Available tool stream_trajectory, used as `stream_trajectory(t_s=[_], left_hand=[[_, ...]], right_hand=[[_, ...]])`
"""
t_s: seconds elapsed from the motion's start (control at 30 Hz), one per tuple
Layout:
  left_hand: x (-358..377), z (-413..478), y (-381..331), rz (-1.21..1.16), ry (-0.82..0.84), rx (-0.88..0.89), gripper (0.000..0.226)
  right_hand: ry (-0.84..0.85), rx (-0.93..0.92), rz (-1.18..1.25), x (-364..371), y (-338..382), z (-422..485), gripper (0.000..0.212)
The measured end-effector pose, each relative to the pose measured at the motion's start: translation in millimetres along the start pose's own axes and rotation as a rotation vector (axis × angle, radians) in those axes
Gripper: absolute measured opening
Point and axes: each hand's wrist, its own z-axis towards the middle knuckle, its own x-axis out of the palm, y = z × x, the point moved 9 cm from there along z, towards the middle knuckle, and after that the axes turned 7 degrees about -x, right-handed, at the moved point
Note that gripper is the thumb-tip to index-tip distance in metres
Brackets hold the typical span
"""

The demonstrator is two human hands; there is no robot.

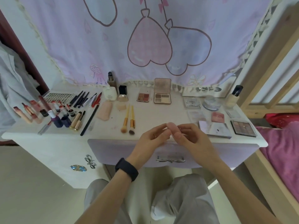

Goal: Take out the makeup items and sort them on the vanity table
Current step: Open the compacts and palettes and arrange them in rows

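Left hand [152, 138], right hand [194, 138] pinch sponge [172, 127] (drawer [113, 151] closed).

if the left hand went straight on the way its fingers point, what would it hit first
The pink item the right hand holds; the left hand looks close to touching it, though depth is unclear.

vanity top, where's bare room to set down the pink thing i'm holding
Widest bare patch: mid-table, just beyond the pink thing, between the brushes and the lilac palette, before the open palette. A narrower front strip lies between the black pencil and the brushes. Lipsticks crowd the left, compacts the right.
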Motion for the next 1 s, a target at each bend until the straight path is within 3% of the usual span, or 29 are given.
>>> stream_trajectory(t_s=[0.1, 0.2, 0.53, 0.7, 0.87, 1.0], left_hand=[[5, -14, 4, 0.022, -0.012, 0.005, 0.029], [0, -22, 12, 0.009, -0.066, 0.012, 0.025], [-10, -33, 28, -0.005, -0.203, -0.001, 0.069], [-14, -36, 33, -0.07, -0.233, -0.013, 0.077], [-12, -38, 33, -0.059, -0.221, 0.007, 0.076], [-18, -34, 34, -0.187, -0.211, -0.037, 0.074]], right_hand=[[0.018, 0.008, 0.037, 16, -9, -18, 0.034], [0.02, -0.001, 0.033, 24, -13, -30, 0.032], [0.03, -0.124, -0.101, 38, -19, -43, 0.032], [-0.046, -0.22, -0.191, 47, -10, -47, 0.029], [-0.224, -0.151, -0.263, 38, -14, -41, 0.025], [-0.166, -0.198, -0.298, 44, -4, -34, 0.027]])
